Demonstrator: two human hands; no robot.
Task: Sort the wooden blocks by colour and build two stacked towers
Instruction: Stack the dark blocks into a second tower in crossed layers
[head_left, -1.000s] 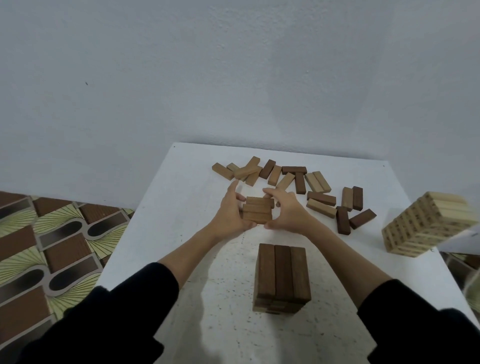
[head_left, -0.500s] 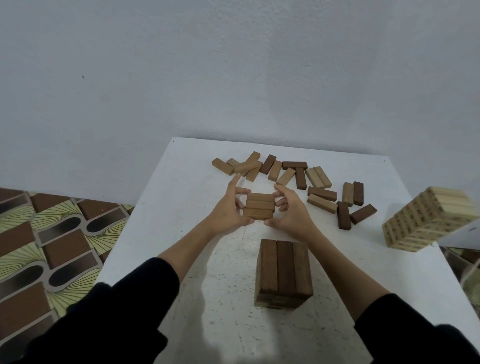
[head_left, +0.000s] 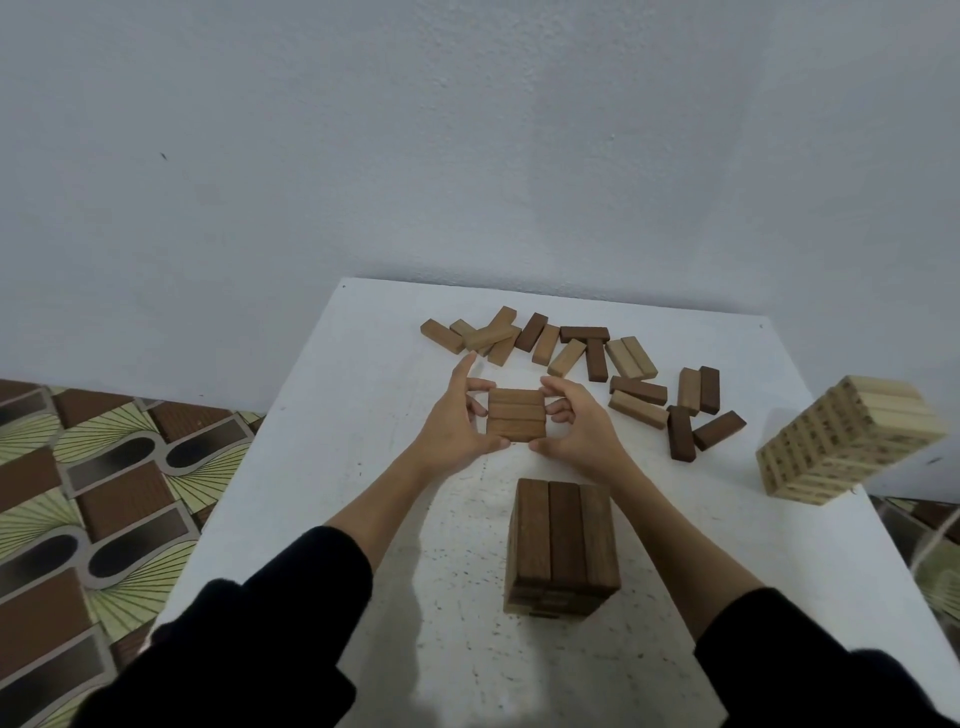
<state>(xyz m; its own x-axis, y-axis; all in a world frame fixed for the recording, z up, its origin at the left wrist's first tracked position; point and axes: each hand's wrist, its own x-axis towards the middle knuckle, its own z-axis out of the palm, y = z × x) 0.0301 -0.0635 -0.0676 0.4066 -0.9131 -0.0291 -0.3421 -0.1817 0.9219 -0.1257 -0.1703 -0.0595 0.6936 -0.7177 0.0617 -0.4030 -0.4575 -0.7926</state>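
Brown wooden-block tower (head_left: 562, 545) is several layers up on the white table (head_left: 363, 395); just beyond it, a flat set of three mid-brown wooden blocks (head_left: 517, 415) looks like the next layer. Left hand (head_left: 452, 421) and right hand (head_left: 576, 423) pinch that set from either side, fingers curled. Loose light and dark wooden blocks (head_left: 587, 358) lie unsorted beyond the tower; roughly half left, I'd judge.

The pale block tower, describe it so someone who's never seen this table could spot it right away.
Start at the white table and go to its right edge, right of the loose blocks. The pale block tower stands there alone, untouched. It is the only cream-coloured stack, much lighter than the brown tower near the person.
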